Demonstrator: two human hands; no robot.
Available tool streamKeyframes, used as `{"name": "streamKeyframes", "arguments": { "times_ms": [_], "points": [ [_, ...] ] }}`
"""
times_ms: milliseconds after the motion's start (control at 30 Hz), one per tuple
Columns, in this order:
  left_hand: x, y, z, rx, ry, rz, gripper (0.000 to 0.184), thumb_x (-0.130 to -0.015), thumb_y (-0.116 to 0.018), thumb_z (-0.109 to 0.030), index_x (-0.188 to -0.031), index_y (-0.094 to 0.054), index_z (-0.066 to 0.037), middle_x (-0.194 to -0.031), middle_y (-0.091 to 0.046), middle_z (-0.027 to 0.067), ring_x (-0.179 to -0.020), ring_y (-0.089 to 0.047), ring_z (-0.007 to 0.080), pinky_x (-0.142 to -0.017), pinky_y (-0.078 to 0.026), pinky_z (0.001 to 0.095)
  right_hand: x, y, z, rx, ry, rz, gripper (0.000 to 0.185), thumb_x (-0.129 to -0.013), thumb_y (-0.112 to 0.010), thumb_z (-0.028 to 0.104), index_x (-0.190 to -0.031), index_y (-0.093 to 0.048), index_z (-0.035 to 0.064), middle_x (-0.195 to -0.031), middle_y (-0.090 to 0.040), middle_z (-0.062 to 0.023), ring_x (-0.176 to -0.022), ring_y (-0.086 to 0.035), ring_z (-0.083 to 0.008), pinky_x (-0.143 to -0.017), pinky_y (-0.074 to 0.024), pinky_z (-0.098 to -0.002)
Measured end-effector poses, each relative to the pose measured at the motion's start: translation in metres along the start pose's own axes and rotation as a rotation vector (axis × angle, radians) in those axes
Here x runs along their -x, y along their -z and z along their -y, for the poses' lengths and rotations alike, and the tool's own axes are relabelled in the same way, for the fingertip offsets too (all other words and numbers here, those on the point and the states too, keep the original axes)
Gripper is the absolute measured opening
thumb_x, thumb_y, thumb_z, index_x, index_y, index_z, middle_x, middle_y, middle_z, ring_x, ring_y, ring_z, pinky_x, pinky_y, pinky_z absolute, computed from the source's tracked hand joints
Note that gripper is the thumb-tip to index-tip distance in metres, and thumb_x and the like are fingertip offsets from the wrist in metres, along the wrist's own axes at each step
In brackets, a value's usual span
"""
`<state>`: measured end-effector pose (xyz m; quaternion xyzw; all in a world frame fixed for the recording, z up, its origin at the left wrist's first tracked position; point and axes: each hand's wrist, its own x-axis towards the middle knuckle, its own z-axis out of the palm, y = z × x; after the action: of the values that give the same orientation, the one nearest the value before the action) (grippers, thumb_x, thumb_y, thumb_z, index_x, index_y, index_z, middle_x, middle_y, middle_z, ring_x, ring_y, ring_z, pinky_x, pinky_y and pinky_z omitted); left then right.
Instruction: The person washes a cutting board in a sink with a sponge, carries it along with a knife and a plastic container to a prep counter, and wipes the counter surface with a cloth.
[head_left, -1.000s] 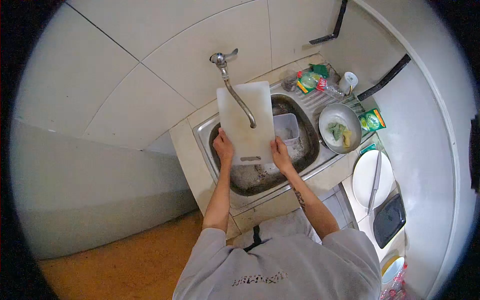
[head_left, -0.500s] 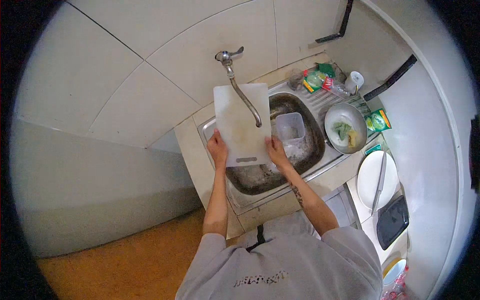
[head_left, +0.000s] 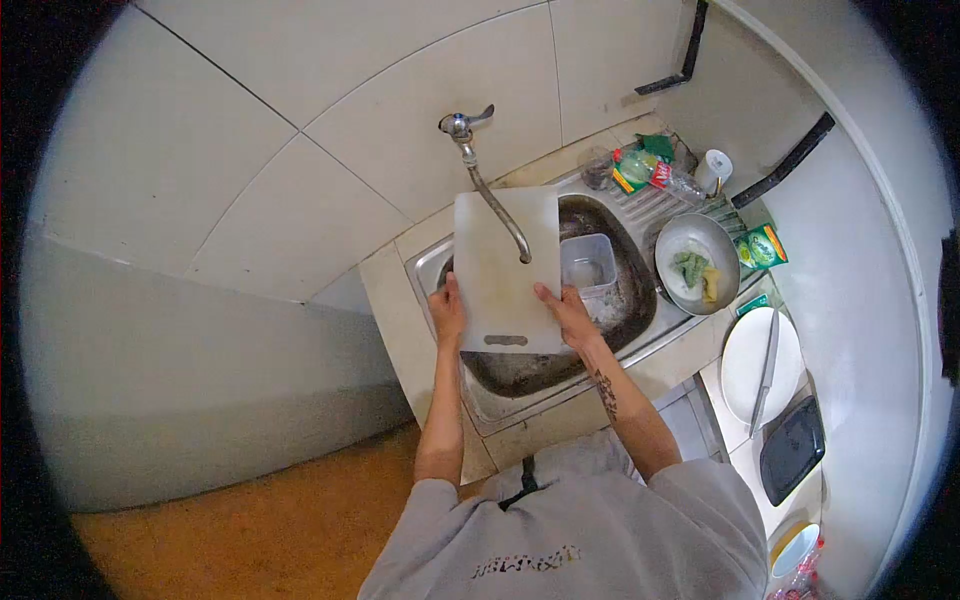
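A white cutting board (head_left: 505, 292) with a slot handle at its near end is held over the metal sink (head_left: 478, 412). My left hand (head_left: 447, 312) is closed on its left edge. My right hand (head_left: 568, 315) grips the opposite edge, its thumb lying on the upper face. The curved spout of the faucet (head_left: 497, 208) hangs over the board's far half; I cannot make out any running water. Right of the board, a clear plastic container (head_left: 588, 265) sits in the sink, with what looks like water inside.
On the drainboard to the right are a pan (head_left: 697, 264) with a green and a yellow piece in it, a plastic bottle (head_left: 676, 182) and a green packet (head_left: 761, 246). Nearer lie a white plate (head_left: 748, 365), a knife (head_left: 765, 385) across it, and a black tray (head_left: 792, 452).
The cutting board has shifted slightly right and toward me, both hands moving with it. My right thumb now reaches further onto its face. The view has moved a little.
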<state>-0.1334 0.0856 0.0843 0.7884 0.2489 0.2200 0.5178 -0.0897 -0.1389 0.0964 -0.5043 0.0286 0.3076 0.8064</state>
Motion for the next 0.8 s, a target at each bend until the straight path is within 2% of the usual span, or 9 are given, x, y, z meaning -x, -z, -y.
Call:
{"name": "streamKeyframes", "arguments": {
  "times_ms": [267, 300, 367, 500, 567, 600, 667, 733, 800],
  "points": [
    [0.028, -0.062, 0.023, -0.121, 0.104, 0.166, 0.056, -0.099, -0.044, -0.038, -0.07, -0.052, 0.009, -0.055, -0.043, 0.0186, -0.054, -0.04, 0.0213, -0.055, -0.035, 0.0421, 0.029, 0.025, 0.012, 0.124, 0.263, -0.261, 0.033, -0.089, -0.068, 0.03, -0.098, -0.067, -0.0015, -0.086, -0.067, -0.0042, -0.072, -0.059, -0.0096, -0.064, -0.0483, -0.0273],
    [0.031, -0.072, 0.02, -0.111, 0.087, 0.162, 0.052, -0.099, -0.043, -0.035, -0.073, -0.053, 0.009, -0.057, -0.045, 0.0224, -0.053, -0.043, 0.0246, -0.057, -0.037, 0.0428, 0.038, 0.025, 0.028, 0.223, 0.16, -0.306, 0.029, -0.09, -0.065, 0.027, -0.094, -0.068, -0.0016, -0.084, -0.067, -0.0041, -0.071, -0.057, -0.0087, -0.063, -0.0471, -0.0267],
    [0.027, -0.085, 0.018, -0.125, 0.025, 0.239, 0.049, -0.099, -0.043, -0.033, -0.075, -0.055, 0.008, -0.058, -0.048, 0.0223, -0.054, -0.047, 0.0276, -0.059, -0.04, 0.0427, 0.046, 0.03, 0.04, 0.321, 0.063, -0.358, 0.025, -0.091, -0.063, 0.023, -0.091, -0.068, -0.0017, -0.082, -0.067, -0.004, -0.07, -0.056, -0.0079, -0.062, -0.046, -0.0261],
    [0.02, -0.102, -0.017, -0.346, -0.146, 0.366, 0.042, -0.099, -0.044, -0.028, -0.076, -0.06, 0.004, -0.057, -0.053, 0.0168, -0.055, -0.053, 0.0269, -0.063, -0.046, 0.0388, 0.058, 0.037, 0.048, 0.422, 0.337, -0.439, 0.027, -0.093, -0.059, 0.02, -0.087, -0.068, -0.0045, -0.077, -0.067, -0.0037, -0.067, -0.054, -0.0077, -0.06, -0.0438, -0.0263],
    [0.017, -0.1, -0.037, -0.274, -0.04, 0.447, 0.04, -0.099, -0.044, -0.027, -0.075, -0.061, 0.001, -0.059, -0.055, 0.014, -0.056, -0.054, 0.0233, -0.063, -0.047, 0.0366, 0.065, 0.043, 0.056, 0.478, 0.449, -0.495, 0.028, -0.094, -0.059, 0.02, -0.087, -0.067, -0.0055, -0.077, -0.067, -0.0033, -0.067, -0.053, -0.0076, -0.06, -0.0437, -0.0265],
    [0.014, -0.099, -0.042, -0.206, 0.07, 0.525, 0.039, -0.099, -0.045, -0.026, -0.075, -0.062, -0.001, -0.062, -0.058, 0.0112, -0.058, -0.055, 0.0196, -0.063, -0.047, 0.0345, 0.073, 0.048, 0.063, 0.552, 0.487, -0.506, 0.027, -0.093, -0.058, 0.02, -0.09, -0.067, -0.0059, -0.079, -0.068, -0.0105, -0.07, -0.059, -0.0136, -0.064, -0.046, -0.0291],
    [0.011, -0.095, -0.038, -0.181, -0.005, 0.611, 0.037, -0.099, -0.046, -0.027, -0.077, -0.062, -0.002, -0.064, -0.059, 0.009, -0.059, -0.055, 0.0161, -0.063, -0.047, 0.0322, 0.092, 0.046, 0.086, 0.71, 0.53, -0.554, 0.027, -0.093, -0.057, 0.019, -0.092, -0.066, -0.006, -0.081, -0.069, -0.0207, -0.076, -0.066, -0.0238, -0.071, -0.0483, -0.0353],
    [0.012, -0.085, -0.038, -0.159, -0.071, 0.692, 0.036, -0.099, -0.046, -0.027, -0.079, -0.062, -0.002, -0.067, -0.06, 0.0068, -0.061, -0.055, 0.0126, -0.062, -0.047, 0.0299, 0.107, 0.048, 0.099, 0.796, 0.595, -0.581, 0.026, -0.093, -0.057, 0.018, -0.094, -0.066, -0.0063, -0.082, -0.068, -0.0219, -0.077, -0.066, -0.0275, -0.071, -0.0479, -0.037],
    [0.015, -0.071, -0.045, -0.007, 0.138, 0.86, 0.036, -0.099, -0.046, -0.032, -0.088, -0.064, -0.003, -0.073, -0.061, 0.004, -0.066, -0.056, 0.0117, -0.064, -0.047, 0.0277, 0.121, 0.054, 0.112, 0.937, 0.64, -0.575, 0.023, -0.091, -0.057, 0.014, -0.097, -0.063, -0.0068, -0.087, -0.065, -0.0244, -0.076, -0.064, -0.0381, -0.068, -0.0468, -0.0419]
  ]
}}
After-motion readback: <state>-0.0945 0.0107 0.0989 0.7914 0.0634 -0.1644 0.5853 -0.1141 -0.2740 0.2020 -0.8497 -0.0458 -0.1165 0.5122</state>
